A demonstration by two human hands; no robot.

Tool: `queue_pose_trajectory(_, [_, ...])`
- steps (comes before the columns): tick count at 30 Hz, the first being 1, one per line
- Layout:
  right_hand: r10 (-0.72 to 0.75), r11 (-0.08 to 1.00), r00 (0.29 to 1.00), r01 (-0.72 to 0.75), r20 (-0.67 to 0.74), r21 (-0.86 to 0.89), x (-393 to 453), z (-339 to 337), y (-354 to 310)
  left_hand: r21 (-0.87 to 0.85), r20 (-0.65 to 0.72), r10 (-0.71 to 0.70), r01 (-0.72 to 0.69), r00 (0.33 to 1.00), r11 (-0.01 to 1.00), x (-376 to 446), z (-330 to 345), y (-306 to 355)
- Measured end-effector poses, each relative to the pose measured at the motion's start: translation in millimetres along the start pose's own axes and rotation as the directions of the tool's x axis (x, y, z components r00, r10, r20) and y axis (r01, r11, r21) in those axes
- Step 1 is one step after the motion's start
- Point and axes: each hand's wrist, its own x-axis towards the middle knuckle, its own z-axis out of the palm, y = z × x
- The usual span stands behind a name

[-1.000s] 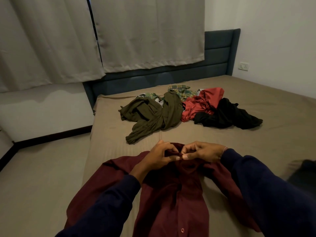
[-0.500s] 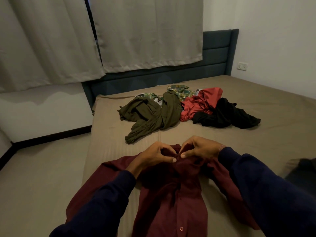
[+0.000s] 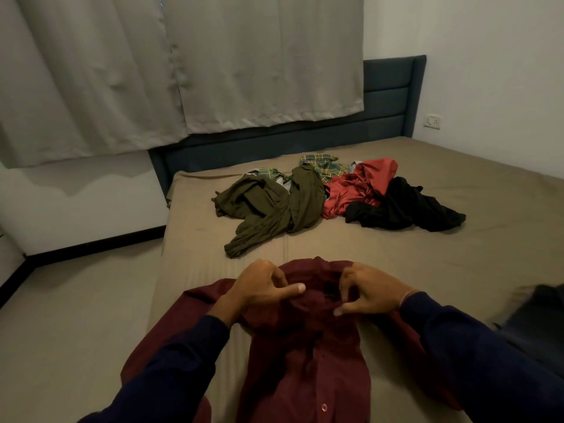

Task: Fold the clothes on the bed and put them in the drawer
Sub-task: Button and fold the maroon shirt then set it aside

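A: Where does the garment in hand lie, and what is each grip doing?

B: The maroon shirt [image 3: 305, 355] lies front-up on the near part of the bed [image 3: 457, 257], collar away from the viewer. The left hand [image 3: 262, 288] pinches the left side of the collar, thumb laid across the cloth; the right hand [image 3: 370, 293] has curled fingers gathering the right side. Both grips are narrow, each holding collar fabric.

A: And the remaining clothes?

B: An olive garment [image 3: 274, 209], a plaid shirt [image 3: 325, 166], a red garment [image 3: 357, 187] and a black garment [image 3: 406, 209] sit in a loose heap well apart, toward the headboard [image 3: 393, 96]. No drawer is in view.

A: What could go wrong from here?

B: Likely risks: the placket looks rumpled below the collar, so folding now would press creases in; the near left sleeve lies at the bed's edge and could slide off, dragging the shirt askew.

A: Any legible writing or labels?

B: None can be read; one button [image 3: 324, 407] shows, nothing more.
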Motion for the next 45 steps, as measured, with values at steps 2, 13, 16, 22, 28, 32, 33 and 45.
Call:
queue_pose_trajectory(2, [0.107, 0.981, 0.994, -0.106, -0.001, 0.162, -4, 15, -3, -0.014, -0.057, -0.121, 0.121, 0.991, 0.993, -5, 17, -5])
queue_pose_trajectory(13, [0.542, 0.815, 0.803, -0.428, -0.249, 0.391, 21, 79, -12, 0.040, -0.091, -0.367, 0.372, 0.926, 0.927, -11, 92, 15])
queue_pose_trajectory(16, [0.540, 0.767, 0.811, -0.364, -0.225, 0.528, 17, 69, -11, -0.142, -0.148, -0.463, 0.444, 0.874, 0.885, -6, 90, 9])
queue_pose_trajectory(22, [0.510, 0.236, 0.845, -0.316, 0.159, 0.919, 5, 37, -18, -0.810, 0.444, -0.545, 0.578, 0.711, 0.094, -3, 47, 21])
queue_pose_trajectory(28, [0.367, -0.361, 0.839, -0.271, 0.403, 0.892, -3, 5, -36, -0.825, 0.544, -0.475, 0.544, 0.692, -0.152, -2, 25, 26])
queue_pose_trajectory(32, [0.333, -0.324, 0.856, -0.289, 0.395, 0.901, -12, -1, -32, -0.854, 0.472, -0.489, 0.518, 0.733, -0.048, -6, 20, 28])
queue_pose_trajectory(33, [0.323, -0.321, 0.870, -0.269, 0.372, 0.908, -13, 0, -33, -0.860, 0.464, -0.482, 0.509, 0.743, -0.042, -9, 19, 30])
queue_pose_trajectory(45, [0.543, -0.135, 0.752, -0.360, 0.373, 0.923, -38, 56, -53, -0.917, 0.400, -0.427, 0.348, 0.811, -0.196, -34, 52, 15])
